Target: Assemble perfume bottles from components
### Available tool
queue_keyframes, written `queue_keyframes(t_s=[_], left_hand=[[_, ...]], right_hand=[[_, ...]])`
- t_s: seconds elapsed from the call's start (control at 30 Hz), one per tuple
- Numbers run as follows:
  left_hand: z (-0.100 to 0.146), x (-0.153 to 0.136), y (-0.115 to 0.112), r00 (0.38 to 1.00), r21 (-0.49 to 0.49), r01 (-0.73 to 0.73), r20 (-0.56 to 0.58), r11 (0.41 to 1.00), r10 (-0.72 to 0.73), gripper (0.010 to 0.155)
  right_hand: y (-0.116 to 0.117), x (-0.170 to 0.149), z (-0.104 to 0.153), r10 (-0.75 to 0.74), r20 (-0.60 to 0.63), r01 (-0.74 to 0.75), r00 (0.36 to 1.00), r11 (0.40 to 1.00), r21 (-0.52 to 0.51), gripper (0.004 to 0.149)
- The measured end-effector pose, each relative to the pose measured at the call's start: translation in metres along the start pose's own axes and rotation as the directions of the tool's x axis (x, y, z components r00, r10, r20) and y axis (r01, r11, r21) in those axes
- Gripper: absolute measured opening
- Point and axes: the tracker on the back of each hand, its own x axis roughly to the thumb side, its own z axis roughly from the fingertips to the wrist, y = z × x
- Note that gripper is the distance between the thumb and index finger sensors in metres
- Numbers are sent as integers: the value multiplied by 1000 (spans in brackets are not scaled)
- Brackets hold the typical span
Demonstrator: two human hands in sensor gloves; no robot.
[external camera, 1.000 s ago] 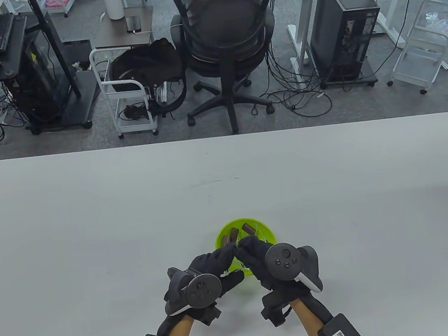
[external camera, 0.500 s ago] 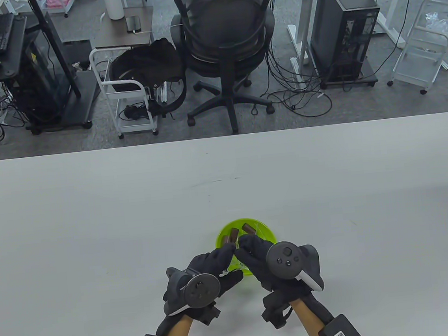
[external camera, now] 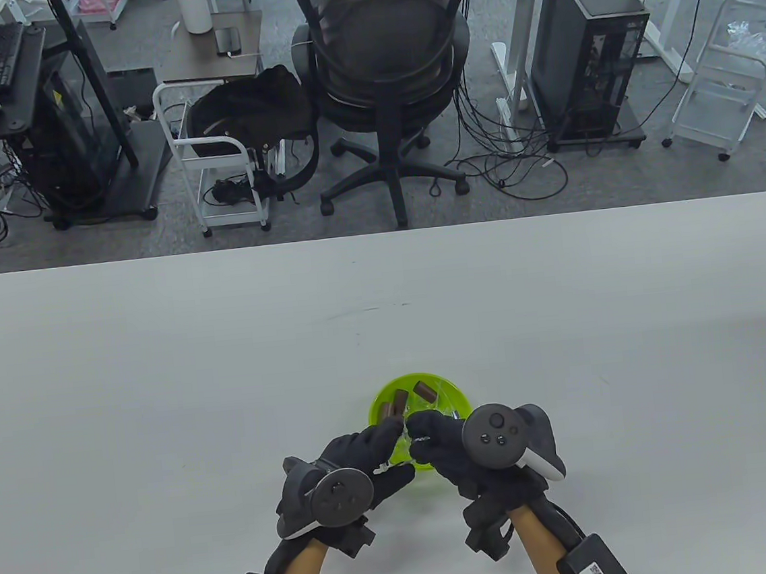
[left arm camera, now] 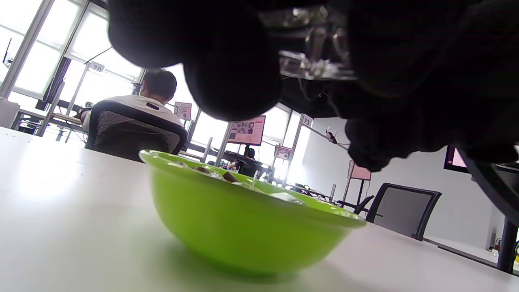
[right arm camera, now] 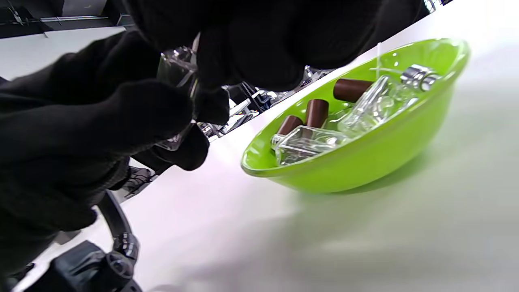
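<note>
A clear glass perfume bottle (right arm camera: 173,67) hangs just above the near rim of the lime-green bowl (external camera: 379,401), held between both hands. My left hand (external camera: 389,432) grips the bottle's body (left arm camera: 312,44) with curled fingers. My right hand (external camera: 415,427) pinches the bottle's top end between thumb and fingers (right arm camera: 243,61); whatever sits at the neck is hidden by the gloves. Inside the bowl (right arm camera: 365,158) lie brown caps (right arm camera: 350,89), more clear bottles (right arm camera: 308,144) and a silver spray pump (right arm camera: 419,76).
The white table (external camera: 163,389) spreads wide to the left, right and far side of the bowl. An office chair (external camera: 388,63) and carts stand beyond the far edge. A person sits at a distant desk (left arm camera: 138,105) in the left wrist view.
My right wrist and its tracker have swung slightly to the right while the fingertips stay at the bottle. The left hand and the bowl have hardly moved.
</note>
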Motion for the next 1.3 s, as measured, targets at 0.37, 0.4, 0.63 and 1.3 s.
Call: queue_keyframes(t_s=[0.37,0.4,0.63,1.3], left_hand=[[1,1,-2,1000,-9,-1,9,1000,1,72],[0,2,-2,1000,-10,-1,15,1000,1,72],[2,-3,1,1000,6,-13,-2,1000,13,71],[1,11,1,983,9,182,7,983,-182,74]], right_hand=[[11,2,0,-7,-88,-5,996,991,-136,49],[11,1,0,1,-99,-15,995,989,-144,49],[3,-2,2,-81,-4,81,997,996,-29,56],[11,1,1,-25,-102,17,994,996,-85,52]])
